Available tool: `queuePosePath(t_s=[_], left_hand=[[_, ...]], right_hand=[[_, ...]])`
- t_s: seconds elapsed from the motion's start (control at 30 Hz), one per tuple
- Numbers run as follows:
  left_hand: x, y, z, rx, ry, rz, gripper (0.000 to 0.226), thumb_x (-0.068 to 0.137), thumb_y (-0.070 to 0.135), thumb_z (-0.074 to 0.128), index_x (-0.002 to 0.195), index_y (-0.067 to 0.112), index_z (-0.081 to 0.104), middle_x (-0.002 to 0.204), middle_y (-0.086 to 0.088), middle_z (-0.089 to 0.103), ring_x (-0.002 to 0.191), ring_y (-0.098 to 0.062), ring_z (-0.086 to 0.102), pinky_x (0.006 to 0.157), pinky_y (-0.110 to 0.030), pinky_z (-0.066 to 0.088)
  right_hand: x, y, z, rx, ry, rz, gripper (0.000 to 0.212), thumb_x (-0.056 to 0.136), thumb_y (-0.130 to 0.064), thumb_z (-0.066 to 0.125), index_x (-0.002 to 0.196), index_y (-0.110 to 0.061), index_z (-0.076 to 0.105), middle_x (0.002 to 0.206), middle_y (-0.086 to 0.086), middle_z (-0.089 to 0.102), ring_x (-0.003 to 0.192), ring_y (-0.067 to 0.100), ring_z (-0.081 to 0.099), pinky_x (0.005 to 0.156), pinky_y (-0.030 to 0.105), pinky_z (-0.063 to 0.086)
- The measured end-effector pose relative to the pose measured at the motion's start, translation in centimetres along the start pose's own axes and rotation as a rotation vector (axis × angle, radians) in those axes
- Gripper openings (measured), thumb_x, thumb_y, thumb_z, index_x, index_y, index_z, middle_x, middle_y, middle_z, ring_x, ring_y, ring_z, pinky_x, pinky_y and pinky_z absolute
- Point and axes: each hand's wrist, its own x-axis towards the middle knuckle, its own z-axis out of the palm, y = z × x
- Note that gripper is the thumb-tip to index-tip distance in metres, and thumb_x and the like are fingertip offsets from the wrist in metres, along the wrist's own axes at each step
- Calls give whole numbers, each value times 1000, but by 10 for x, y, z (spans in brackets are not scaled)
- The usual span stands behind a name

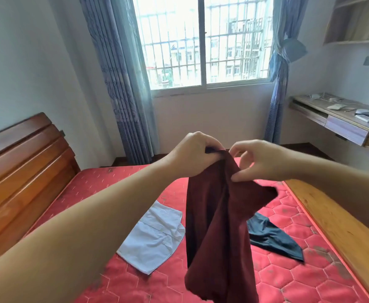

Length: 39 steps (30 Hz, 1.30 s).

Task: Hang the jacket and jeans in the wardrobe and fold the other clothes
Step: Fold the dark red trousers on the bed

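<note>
Fingers of left hand [193, 155] bunched tight on top edge of maroon garment [218, 226]; right hand [258, 159] pinches a fold just beside, other fingers spread. Garment hangs limp above mattress [288, 281]: light, soft, shapeless. Best gripped at corners or seams, judged.

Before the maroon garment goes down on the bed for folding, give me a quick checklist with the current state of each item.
1. Left hand has a grip on the maroon garment: ok, fist closed on its top edge.
2. Right hand has a grip: ok, thumb and finger pinch the cloth lower down.
3. Garment spread open for folding: not ok, it hangs bunched.
4. Garment clear of the mattress: cannot tell, its lower end leaves the frame.
5. Bare space to lay it: ok, red mattress near the headboard is uncovered.
6. Other clothes kept apart: ok, the white shirt and dark garment lie flat either side.
</note>
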Motion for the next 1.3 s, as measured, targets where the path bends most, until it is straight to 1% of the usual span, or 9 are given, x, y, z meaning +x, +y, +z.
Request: queuePosePath(t_s=[0.3,0.4,0.53,0.63,0.73,0.9,1.03,1.17,1.3], left_hand=[[-7,-2,-30,111,47,-90,9,84,24,73,81,19,80,73,9,73,69,-2,65,69,-19,52],[-14,-10,-41,129,44,-113,6,81,20,74,80,17,80,74,7,74,75,-7,68,73,-25,55],[-27,-17,-56,256,-108,-141,16,75,12,76,87,23,75,81,12,70,74,0,63,72,-19,49],[-35,-19,-62,253,-158,-146,38,77,6,74,105,27,61,84,2,70,70,-9,64,70,-22,54],[-35,-21,-64,265,-80,-159,49,78,8,76,118,30,58,86,3,70,74,-9,65,72,-19,53],[-29,-29,-75,143,-32,-289,17,76,5,76,90,14,77,78,-5,74,65,-14,66,67,-34,57],[-26,-27,-80,4,-45,-360,7,80,5,76,85,9,77,85,-18,74,72,-21,65,77,-43,58],[-20,-22,-83,-20,-47,-315,11,80,1,74,83,11,78,82,-13,75,72,-18,66,79,-41,57],[-20,-27,-89,-66,-28,-274,20,80,-5,73,80,15,77,73,4,75,70,-6,68,70,-18,55]], right_hand=[[-4,-8,57,101,346,-137,25,71,-27,84,94,-21,77,115,-10,62,104,-2,56,85,2,33],[3,-4,48,-41,242,-45,13,82,-23,72,73,-14,72,70,-2,69,63,8,57,57,8,39],[13,6,20,-132,161,-108,37,80,-31,77,50,-26,55,44,-6,46,48,9,39,55,23,36],[15,2,4,-199,189,-190,53,74,-37,81,47,-13,42,46,-3,29,52,15,27,52,26,30],[15,0,0,-54,-10,-187,19,74,-31,82,65,-23,68,57,-9,63,56,17,57,62,30,52],[14,-10,-1,157,-27,-285,31,79,-40,71,80,-10,77,86,6,68,76,22,62,78,42,52],[24,-9,-2,40,-244,-164,24,83,-44,70,88,-23,80,130,-19,56,117,1,56,101,28,44],[26,9,-2,-515,-429,54,32,90,-54,55,84,-31,76,96,-13,71,85,9,64,89,30,50],[23,32,-9,-478,-251,85,37,88,-58,52,72,-36,76,85,-13,74,80,9,68,85,35,53]])
